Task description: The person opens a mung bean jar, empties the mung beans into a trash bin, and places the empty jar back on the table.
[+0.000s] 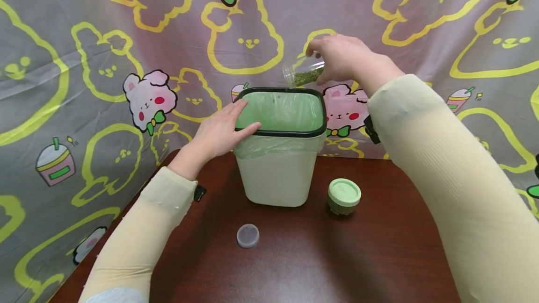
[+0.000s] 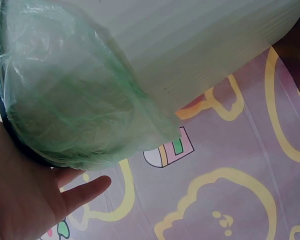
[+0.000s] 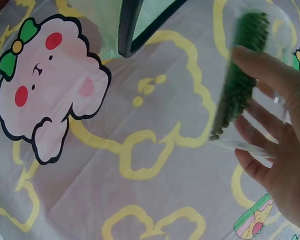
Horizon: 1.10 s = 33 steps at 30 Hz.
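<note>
My right hand (image 1: 343,60) grips a clear jar (image 3: 247,70) above the far right rim of a bin. The jar lies tilted on its side with its uncapped mouth pointing left, and small green beans (image 3: 235,95) lie along its lower side. Lined with a thin green bag (image 2: 70,100), the pale bin (image 1: 278,172) has a black rim (image 1: 290,133). At the rim's left side rests my left hand (image 1: 219,130), its fingers straight and its thumb reaching over the front left corner.
On the brown table (image 1: 294,265), a clear round lid (image 1: 248,236) lies in front of the bin. A small jar with a pale green lid (image 1: 344,192) stands to the bin's right. Behind hangs a patterned curtain (image 1: 248,36).
</note>
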Each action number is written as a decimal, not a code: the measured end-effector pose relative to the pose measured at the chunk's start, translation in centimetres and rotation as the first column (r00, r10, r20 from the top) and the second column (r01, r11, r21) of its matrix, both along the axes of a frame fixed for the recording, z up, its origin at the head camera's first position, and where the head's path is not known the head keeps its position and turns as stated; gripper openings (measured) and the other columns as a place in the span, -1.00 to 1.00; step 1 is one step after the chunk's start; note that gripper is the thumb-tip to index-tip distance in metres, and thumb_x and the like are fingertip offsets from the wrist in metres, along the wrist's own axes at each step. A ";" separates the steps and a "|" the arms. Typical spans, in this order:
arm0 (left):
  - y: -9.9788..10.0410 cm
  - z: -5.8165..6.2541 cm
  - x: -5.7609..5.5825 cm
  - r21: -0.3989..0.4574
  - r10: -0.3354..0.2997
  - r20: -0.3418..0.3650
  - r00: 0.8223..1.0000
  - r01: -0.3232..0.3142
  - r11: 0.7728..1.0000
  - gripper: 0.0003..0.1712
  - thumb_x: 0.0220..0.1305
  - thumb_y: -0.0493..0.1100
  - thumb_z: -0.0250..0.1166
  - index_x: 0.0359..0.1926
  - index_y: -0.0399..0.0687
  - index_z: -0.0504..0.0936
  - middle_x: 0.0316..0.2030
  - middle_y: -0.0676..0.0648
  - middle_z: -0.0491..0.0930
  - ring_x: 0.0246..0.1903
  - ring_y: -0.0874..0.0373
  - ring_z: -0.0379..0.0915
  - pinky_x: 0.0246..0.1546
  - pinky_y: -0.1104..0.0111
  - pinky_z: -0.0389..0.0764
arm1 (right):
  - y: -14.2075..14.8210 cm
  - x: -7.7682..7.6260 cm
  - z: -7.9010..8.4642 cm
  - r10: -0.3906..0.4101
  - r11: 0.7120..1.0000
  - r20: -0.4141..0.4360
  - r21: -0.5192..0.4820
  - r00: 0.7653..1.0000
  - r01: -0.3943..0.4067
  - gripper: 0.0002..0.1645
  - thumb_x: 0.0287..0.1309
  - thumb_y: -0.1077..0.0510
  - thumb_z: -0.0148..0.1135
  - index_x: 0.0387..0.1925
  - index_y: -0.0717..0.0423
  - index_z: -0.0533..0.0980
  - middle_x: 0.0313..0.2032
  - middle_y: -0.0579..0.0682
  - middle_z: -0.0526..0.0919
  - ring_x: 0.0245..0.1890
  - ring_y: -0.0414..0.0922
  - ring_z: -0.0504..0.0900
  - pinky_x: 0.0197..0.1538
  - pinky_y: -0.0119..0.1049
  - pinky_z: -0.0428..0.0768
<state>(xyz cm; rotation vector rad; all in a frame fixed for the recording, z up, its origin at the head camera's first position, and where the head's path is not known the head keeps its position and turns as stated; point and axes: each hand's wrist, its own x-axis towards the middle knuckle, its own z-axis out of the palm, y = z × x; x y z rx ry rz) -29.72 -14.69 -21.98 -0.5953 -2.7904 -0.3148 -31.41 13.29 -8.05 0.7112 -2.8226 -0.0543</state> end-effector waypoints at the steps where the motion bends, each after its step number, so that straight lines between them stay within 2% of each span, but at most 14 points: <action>1: 0.0 0.0 0.0 0.001 0.001 0.000 1.000 -0.001 1.000 0.02 0.28 0.53 -0.15 0.52 -0.01 0.03 0.48 -0.11 0.01 0.44 -0.02 -0.07 0.32 0.01 0.15 | 0.0 0.0 0.0 -0.006 1.000 0.017 0.012 1.000 0.006 -0.22 0.03 0.12 0.43 0.28 0.14 0.33 0.18 0.22 0.46 0.14 0.19 0.41 0.11 0.19 0.37; 4: 0.0 -0.1 0.0 0.003 0.000 -0.001 1.000 0.000 1.000 0.02 0.28 0.53 -0.15 0.52 -0.02 0.04 0.48 -0.11 0.01 0.44 -0.02 -0.06 0.32 0.00 0.16 | 0.0 0.1 -0.2 -0.023 0.999 0.053 0.037 0.998 0.021 -0.19 0.05 0.07 0.44 0.30 0.13 0.31 0.21 0.22 0.45 0.18 0.21 0.38 0.10 0.20 0.38; 10: 0.0 -0.1 0.0 0.003 -0.003 0.006 1.000 0.003 1.000 0.03 0.27 0.54 -0.15 0.52 -0.01 0.03 0.48 -0.11 0.02 0.44 -0.02 -0.06 0.32 0.01 0.16 | 0.2 -0.1 -0.5 -0.024 0.999 0.063 0.036 0.998 0.022 -0.16 0.02 0.01 0.47 0.29 0.12 0.31 0.22 0.21 0.44 0.20 0.21 0.37 0.07 0.17 0.40; 17: 0.0 0.2 0.2 0.002 0.004 0.016 1.000 -0.004 1.000 0.02 0.29 0.52 -0.14 0.53 -0.01 0.00 0.49 -0.12 0.00 0.45 -0.01 -0.09 0.32 0.01 0.14 | 0.0 -0.1 0.0 -0.015 0.999 0.075 0.049 0.997 0.011 -0.13 0.02 -0.02 0.47 0.29 0.15 0.29 0.21 0.25 0.44 0.17 0.22 0.39 0.07 0.16 0.39; 24: 0.0 0.2 0.1 -0.009 0.004 0.023 1.000 -0.003 1.000 0.02 0.28 0.53 -0.15 0.53 0.01 0.00 0.49 -0.10 -0.02 0.45 0.00 -0.10 0.33 0.01 0.14 | 0.0 0.0 0.4 0.008 1.000 -0.026 0.015 1.000 -0.007 -0.21 0.00 0.14 0.43 0.28 0.14 0.34 0.29 0.22 0.34 0.20 0.23 0.33 0.11 0.22 0.35; 33: 0.0 0.2 0.0 -0.008 0.009 0.024 1.000 -0.009 1.000 0.03 0.28 0.54 -0.17 0.53 0.02 0.00 0.49 -0.10 -0.01 0.45 0.00 -0.10 0.32 0.00 0.14 | -0.1 0.1 0.1 -0.004 0.999 0.031 0.047 1.000 0.003 -0.21 0.03 0.16 0.42 0.30 0.14 0.32 0.22 0.18 0.42 0.16 0.17 0.38 0.09 0.21 0.37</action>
